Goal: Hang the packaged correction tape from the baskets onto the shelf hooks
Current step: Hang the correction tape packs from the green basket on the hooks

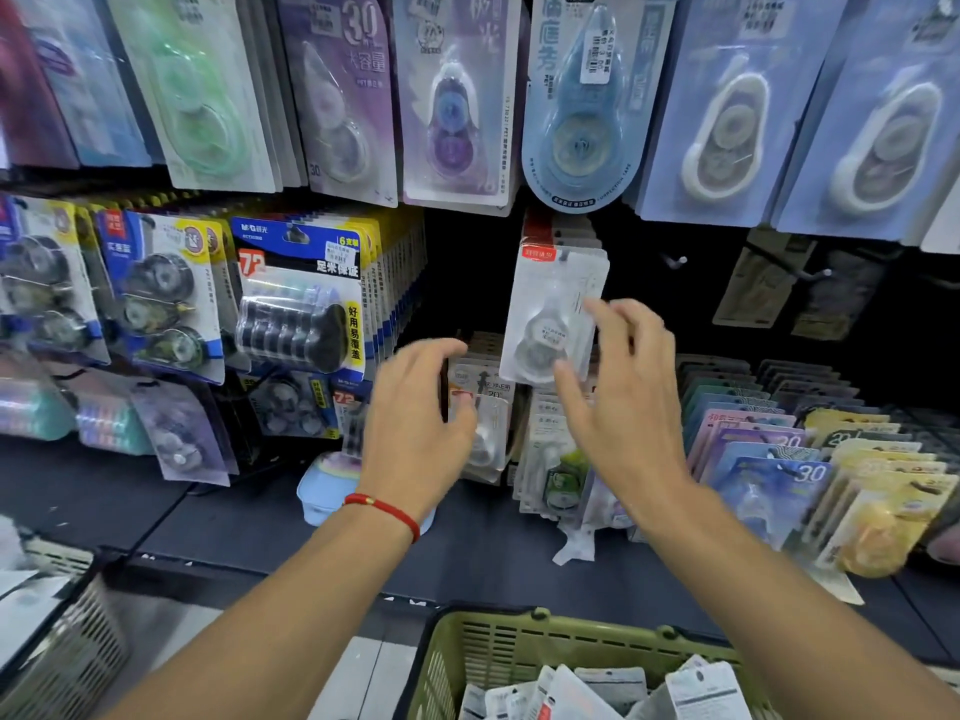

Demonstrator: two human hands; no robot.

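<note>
A white packaged correction tape hangs on a shelf hook at the centre. My right hand is spread beside it, thumb touching its lower edge and fingertips at its right edge, not gripping. Lower left of it, my left hand holds a second clear packaged correction tape between thumb and fingers, in front of the lower rows. A green basket at the bottom holds several more white packages.
Two bare hooks stick out to the right of the hung package. Packed rows of other correction tapes fill the hooks above, left and right. A grey basket sits at the bottom left, beside the dark shelf ledge.
</note>
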